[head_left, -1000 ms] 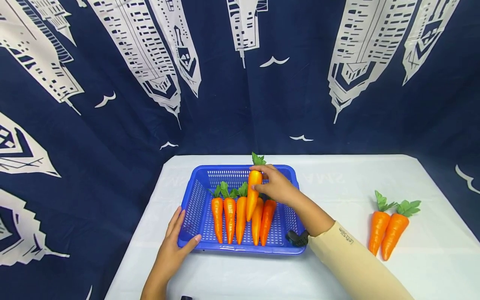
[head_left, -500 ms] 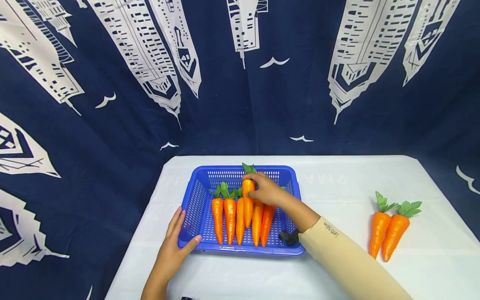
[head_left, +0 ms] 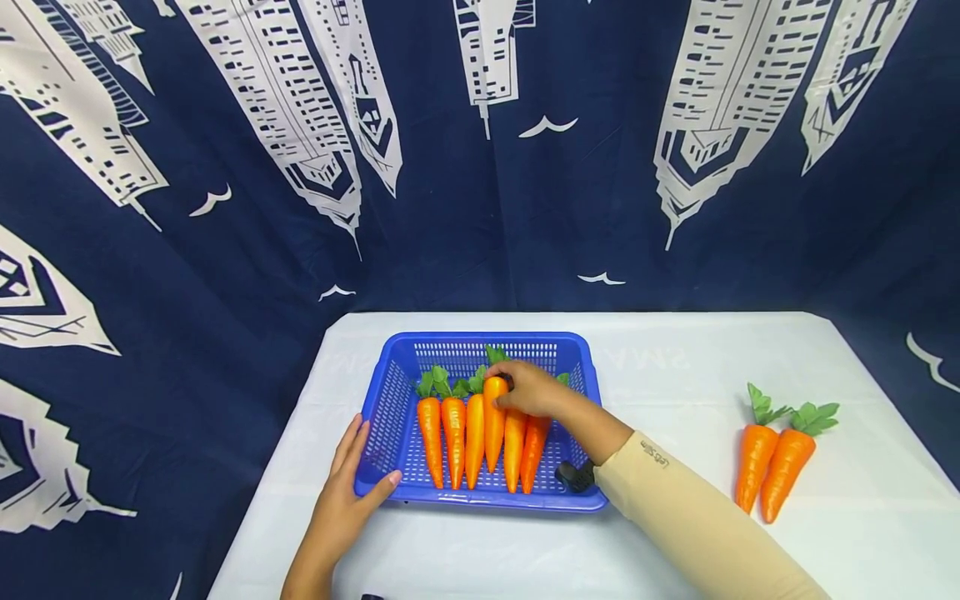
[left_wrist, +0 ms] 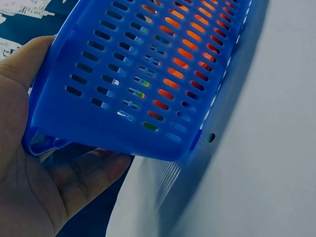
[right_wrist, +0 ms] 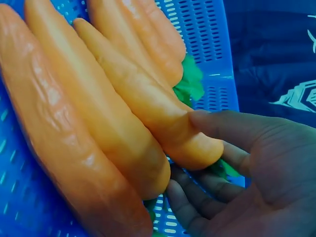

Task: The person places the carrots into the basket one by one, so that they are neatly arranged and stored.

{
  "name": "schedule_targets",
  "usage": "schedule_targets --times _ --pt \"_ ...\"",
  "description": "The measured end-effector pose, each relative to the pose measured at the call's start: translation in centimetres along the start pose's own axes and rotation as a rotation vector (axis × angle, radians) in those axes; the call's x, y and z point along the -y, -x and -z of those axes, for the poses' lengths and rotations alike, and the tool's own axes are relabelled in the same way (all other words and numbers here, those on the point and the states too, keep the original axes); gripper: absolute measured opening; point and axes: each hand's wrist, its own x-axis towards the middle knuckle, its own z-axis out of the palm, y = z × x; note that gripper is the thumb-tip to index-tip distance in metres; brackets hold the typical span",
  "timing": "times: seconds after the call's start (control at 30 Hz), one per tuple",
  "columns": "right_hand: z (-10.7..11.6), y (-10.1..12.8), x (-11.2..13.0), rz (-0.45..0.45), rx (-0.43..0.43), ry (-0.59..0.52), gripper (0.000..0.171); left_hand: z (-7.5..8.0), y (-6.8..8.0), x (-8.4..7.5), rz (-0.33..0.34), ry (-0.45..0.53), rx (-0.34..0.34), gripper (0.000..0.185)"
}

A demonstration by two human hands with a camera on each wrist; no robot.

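Leafy tops of two carrots (head_left: pixel 523 442) hidden behind the right hand (head_left: pixel 528 392).

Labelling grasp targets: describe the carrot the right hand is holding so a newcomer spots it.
On the white table sits a blue basket holding a row of carrots. The held carrot lies fourth from the left, riding atop its neighbours, with the right hand gripping its leafy end.
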Motion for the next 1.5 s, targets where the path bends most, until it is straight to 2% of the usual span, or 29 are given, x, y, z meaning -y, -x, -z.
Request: schedule_targets --times 0.4,0.7,0.93,1.1,1.37,1.5 --pt "-0.8 -0.6 -0.8 0.042 0.046 0.109 0.041 0.2 0.1 0.0 -0.016 -0.005 -0.015 0.089" --pt "-1.2 -0.7 -1.0 0.026 0.076 0.165 0.041 0.2 0.1 0.0 -0.011 -0.002 -0.011 0.089" --pt "-1.1 -0.5 -1.2 0.008 0.07 0.176 0.041 0.1 0.0 0.2 -0.032 0.001 -0.02 0.09" --pt "-0.8 -0.3 -1.3 0.031 0.03 0.135 0.039 0.0 0.0 0.2 -0.031 0.003 -0.019 0.09" --pt "-0.6 -0.3 -1.6 0.039 -0.095 0.028 0.032 0.0 0.0 0.1 -0.019 0.003 -0.01 0.091" --pt "-0.2 -0.2 -1.4 0.04 -0.13 -0.066 0.034 0.0 0.1 0.0 -0.018 -0.001 -0.012 0.09"
